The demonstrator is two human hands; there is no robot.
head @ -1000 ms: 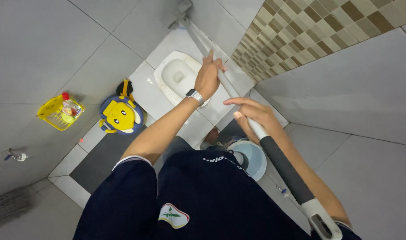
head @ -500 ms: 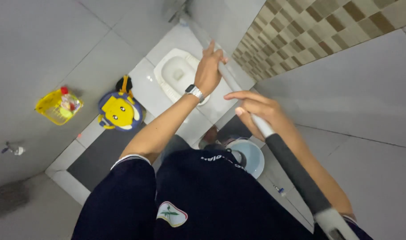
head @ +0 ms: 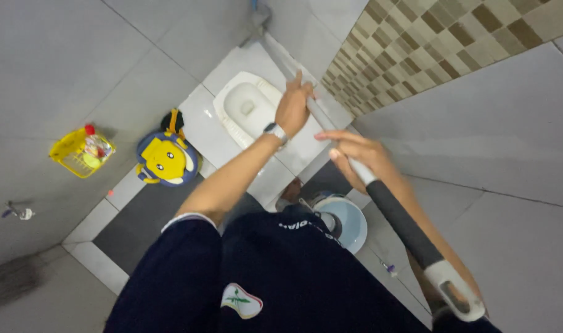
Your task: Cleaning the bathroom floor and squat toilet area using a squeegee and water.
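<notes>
Scrubbing along the far edge beside the white squat toilet (head: pixel 247 106) is best done with the long-handled brush (head: pixel 355 169) kept at a shallow slant, pressure being fed through the forward hand while the rear hand steers. The left hand (head: pixel 293 110) is wrapped around the pale shaft high up, its fingers (head: pixel 306 91) clenched on it, a watch (head: pixel 274 131) showing at the wrist. The right hand (head: pixel 361 157) grips lower down, just above the black grip sleeve, with fingers closed over the shaft. A steady stance is advisable, since wet tile may be slippery.

The brush is seen as a long white pole with a dark grip section and a grey looped end near the camera; its head lies far off at the corner by the checkered wall tiles (head: pixel 429 43), blurred and hard to make out. A pale blue bucket (head: pixel 349 222) stands below the shaft.
</notes>
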